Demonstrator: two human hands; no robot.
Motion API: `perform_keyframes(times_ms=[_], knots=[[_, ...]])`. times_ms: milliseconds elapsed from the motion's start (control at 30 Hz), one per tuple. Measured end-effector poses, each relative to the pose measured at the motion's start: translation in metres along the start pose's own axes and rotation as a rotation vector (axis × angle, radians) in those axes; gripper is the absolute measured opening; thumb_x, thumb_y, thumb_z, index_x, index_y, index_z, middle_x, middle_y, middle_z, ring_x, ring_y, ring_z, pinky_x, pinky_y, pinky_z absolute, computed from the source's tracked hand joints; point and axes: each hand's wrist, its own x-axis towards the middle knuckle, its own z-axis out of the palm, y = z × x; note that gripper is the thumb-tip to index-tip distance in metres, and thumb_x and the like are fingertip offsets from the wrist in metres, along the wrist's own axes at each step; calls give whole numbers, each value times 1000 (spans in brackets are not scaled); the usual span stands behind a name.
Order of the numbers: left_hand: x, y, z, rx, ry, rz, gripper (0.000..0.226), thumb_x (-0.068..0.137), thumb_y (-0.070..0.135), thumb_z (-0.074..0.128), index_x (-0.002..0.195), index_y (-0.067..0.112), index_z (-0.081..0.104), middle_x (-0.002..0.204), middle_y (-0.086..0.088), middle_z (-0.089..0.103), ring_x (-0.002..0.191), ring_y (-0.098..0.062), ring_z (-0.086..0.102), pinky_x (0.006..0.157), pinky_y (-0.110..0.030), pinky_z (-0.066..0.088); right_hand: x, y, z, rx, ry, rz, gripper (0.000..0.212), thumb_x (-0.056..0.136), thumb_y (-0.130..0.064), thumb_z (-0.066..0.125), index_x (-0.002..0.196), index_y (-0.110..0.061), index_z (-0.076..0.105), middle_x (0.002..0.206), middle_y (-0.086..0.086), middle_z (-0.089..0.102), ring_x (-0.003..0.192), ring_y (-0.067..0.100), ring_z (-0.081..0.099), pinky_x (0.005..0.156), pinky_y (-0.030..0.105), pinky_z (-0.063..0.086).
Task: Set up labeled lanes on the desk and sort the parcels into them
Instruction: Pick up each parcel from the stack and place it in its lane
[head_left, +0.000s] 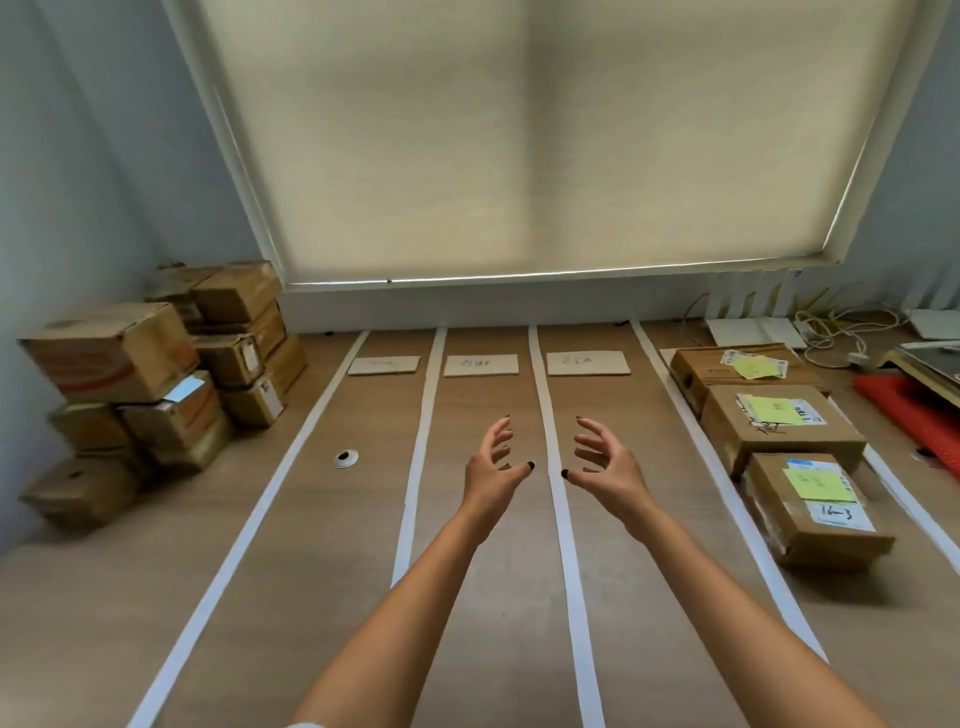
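White tape strips (421, 447) divide the wooden desk (322, 571) into lanes. Three cardboard label cards lie at the far ends of the lanes: left (383, 365), middle (481, 365), right (587, 362). In the rightmost lane, three parcels with green sticky notes sit in a row: far (727, 371), middle (779, 431), near (815, 504). A pile of several unsorted parcels (156, 384) stands at the left. My left hand (496, 465) and my right hand (602, 462) hover over the middle lanes, palms facing each other, fingers spread, holding nothing.
A round cable grommet (346, 458) is set in the desk in the left lane. White cables (841, 327), a white device (748, 332), a red mat (909, 410) and a scale-like tray (930, 364) crowd the far right. A drawn window blind (519, 156) hangs behind the desk.
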Motion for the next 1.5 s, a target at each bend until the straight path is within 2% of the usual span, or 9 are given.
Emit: perform_keyframes(times_ms=[300, 600, 667, 800, 933, 1100, 1200, 1367, 1500], knots=[[11, -40, -122, -41, 91, -27, 68, 81, 3, 67, 140, 20, 38, 136, -7, 48, 126, -23, 46, 101, -33, 43, 23, -33, 125, -34, -130, -45, 76, 74, -3, 75, 139, -20, 38, 134, 12, 48, 120, 25, 49, 94, 34, 47], [26, -92, -291, 3, 56, -32, 68, 84, 4, 65, 141, 22, 35, 139, -6, 45, 125, -22, 45, 98, -31, 45, 32, -63, 299, -18, -93, -15, 77, 73, -5, 77, 138, -23, 39, 134, 10, 48, 119, 22, 50, 85, 27, 48], [25, -100, -334, 13, 48, -27, 68, 82, 4, 66, 141, 22, 36, 138, -7, 45, 125, -23, 47, 94, -30, 46, 31, -73, 339, 13, -95, -2, 76, 74, -2, 75, 138, -20, 40, 132, 12, 48, 119, 25, 51, 86, 31, 49], [24, -114, -410, 51, 83, -35, 69, 81, 1, 66, 141, 18, 37, 138, -11, 46, 124, -25, 46, 100, -35, 44, 27, -92, 410, 70, -129, 5, 74, 74, -1, 74, 138, -19, 41, 132, 14, 48, 116, 25, 52, 88, 35, 50], [25, -126, -464, 90, 131, -64, 68, 82, 3, 66, 141, 19, 36, 140, -10, 45, 127, -25, 45, 100, -33, 42, 27, -104, 466, 88, -204, 13, 73, 76, -2, 73, 139, -19, 39, 133, 13, 46, 120, 27, 49, 87, 33, 50], [25, -147, -518, 144, 159, -103, 65, 84, 1, 63, 141, 18, 37, 140, -10, 44, 128, -24, 44, 100, -35, 42, 30, -110, 525, 100, -238, 20, 70, 76, -1, 72, 136, -20, 41, 133, 13, 47, 118, 26, 50, 94, 40, 50], [29, -167, -558, 125, 190, -126, 62, 85, 0, 61, 140, 17, 38, 140, -9, 44, 128, -24, 44, 101, -36, 42, 31, -111, 563, 93, -263, 54, 68, 77, 0, 70, 136, -18, 42, 132, 14, 48, 117, 28, 52, 89, 35, 50], [54, -213, -644, 110, 276, -136, 59, 85, -4, 56, 137, 20, 42, 136, -7, 48, 126, -20, 47, 92, -28, 43, 46, -108, 632, 43, -360, 120, 68, 80, -1, 67, 138, -19, 39, 135, 13, 44, 122, 29, 48, 83, 30, 49], [86, -254, -719, 103, 334, -190, 55, 85, -5, 56, 135, 18, 45, 135, -7, 50, 125, -21, 47, 98, -29, 41, 71, -105, 705, -11, -404, 197, 67, 82, -3, 66, 140, -17, 37, 138, 14, 42, 124, 30, 46, 85, 31, 48]])
